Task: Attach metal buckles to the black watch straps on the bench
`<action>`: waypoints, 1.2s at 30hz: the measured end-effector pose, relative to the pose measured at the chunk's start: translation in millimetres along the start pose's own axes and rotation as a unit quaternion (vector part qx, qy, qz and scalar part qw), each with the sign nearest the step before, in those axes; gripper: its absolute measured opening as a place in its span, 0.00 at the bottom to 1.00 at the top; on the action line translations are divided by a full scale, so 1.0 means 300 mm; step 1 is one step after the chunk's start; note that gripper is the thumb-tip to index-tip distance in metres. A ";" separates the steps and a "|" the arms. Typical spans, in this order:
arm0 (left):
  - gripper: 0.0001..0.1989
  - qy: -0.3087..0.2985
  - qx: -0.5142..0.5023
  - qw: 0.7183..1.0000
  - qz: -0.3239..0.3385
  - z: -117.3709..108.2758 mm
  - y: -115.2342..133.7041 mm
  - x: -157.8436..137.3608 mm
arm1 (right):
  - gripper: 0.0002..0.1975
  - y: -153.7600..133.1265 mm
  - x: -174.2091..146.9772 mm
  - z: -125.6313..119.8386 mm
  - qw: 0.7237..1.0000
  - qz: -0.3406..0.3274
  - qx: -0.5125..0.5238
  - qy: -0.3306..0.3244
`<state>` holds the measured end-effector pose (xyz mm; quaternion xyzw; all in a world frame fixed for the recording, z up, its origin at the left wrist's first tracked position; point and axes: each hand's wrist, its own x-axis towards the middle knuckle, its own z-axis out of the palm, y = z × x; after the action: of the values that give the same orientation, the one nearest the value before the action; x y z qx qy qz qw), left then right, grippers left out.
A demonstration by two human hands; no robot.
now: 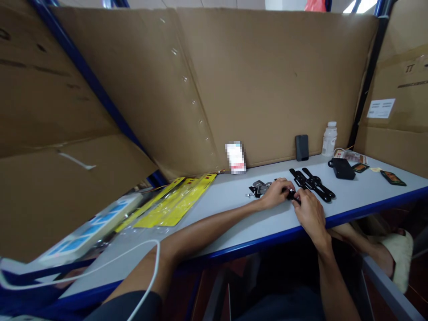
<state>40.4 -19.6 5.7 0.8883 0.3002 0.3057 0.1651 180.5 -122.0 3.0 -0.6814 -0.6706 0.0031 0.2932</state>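
Note:
My left hand [277,192] and my right hand [309,210] meet over the grey table [230,214], both pinching a small black part [290,194] between their fingertips. Just behind the hands lie two long black plastic pieces [312,183], side by side. A small heap of grey and black metal parts [259,189] sits left of my left hand. What exactly the black part is stays hidden by the fingers.
Yellow blister packs [174,203] lie at the left with a blue-and-white box [90,229]. At the back right stand a dark phone [301,147], a white bottle [329,139], a black case [341,168] and small packets [393,177]. Cardboard walls surround the table. A white cable [133,254] crosses my left arm.

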 end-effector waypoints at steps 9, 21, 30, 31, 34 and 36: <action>0.06 0.027 -0.075 0.996 -0.050 0.008 -0.022 0.008 | 0.04 0.013 -0.001 0.011 1.000 -0.009 0.006 0.013; 0.08 0.022 -0.072 0.997 -0.022 0.006 -0.016 0.010 | 0.06 0.009 0.002 0.004 1.000 -0.008 -0.003 0.009; 0.08 0.005 -0.055 0.998 0.013 -0.004 -0.009 0.013 | 0.07 0.011 -0.004 0.008 1.000 -0.018 -0.009 0.018; 0.07 0.007 -0.058 0.998 0.012 -0.003 -0.009 0.013 | 0.07 0.010 -0.004 0.007 1.000 -0.018 -0.010 0.017; 0.06 0.020 -0.086 0.996 -0.015 0.003 -0.016 0.012 | 0.07 0.008 -0.003 0.005 1.000 -0.014 -0.008 0.012; 0.11 0.029 -0.093 0.994 -0.040 0.006 -0.023 0.010 | 0.07 0.008 -0.002 0.004 1.000 -0.009 -0.007 0.009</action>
<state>40.5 -12.5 2.3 0.8472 0.3103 0.3512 0.2504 182.0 -121.9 0.8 -0.6771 -0.6742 -0.0102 0.2948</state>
